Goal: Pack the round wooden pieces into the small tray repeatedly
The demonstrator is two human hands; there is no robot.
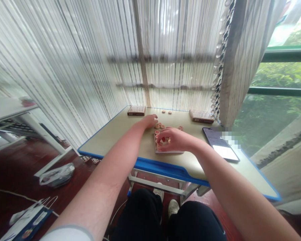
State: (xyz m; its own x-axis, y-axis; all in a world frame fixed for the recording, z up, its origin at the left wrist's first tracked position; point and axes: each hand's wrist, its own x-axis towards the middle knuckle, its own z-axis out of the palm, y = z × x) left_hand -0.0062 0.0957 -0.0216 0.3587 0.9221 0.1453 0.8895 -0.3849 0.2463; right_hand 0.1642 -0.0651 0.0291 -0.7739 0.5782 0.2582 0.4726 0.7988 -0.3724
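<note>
Pale discs [157, 133] lie in the tray [174, 152] near the table [115, 137]'s front edge. Your right hand [174, 138] arches over it; your left hand [149, 121] half-curls beside loose discs [162, 126]; any grip cannot be told. Disc placing seems in hand; next likely calls for a fingertip pinch.

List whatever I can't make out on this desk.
All in the head view:
Part of the box's inside: hidden by the right hand.
Exact markings on the round pieces: too small.
Whether the left hand holds anything: too small, slightly blurred.
The phone's screen content: unreadable, partly under a pixelated patch.
</note>
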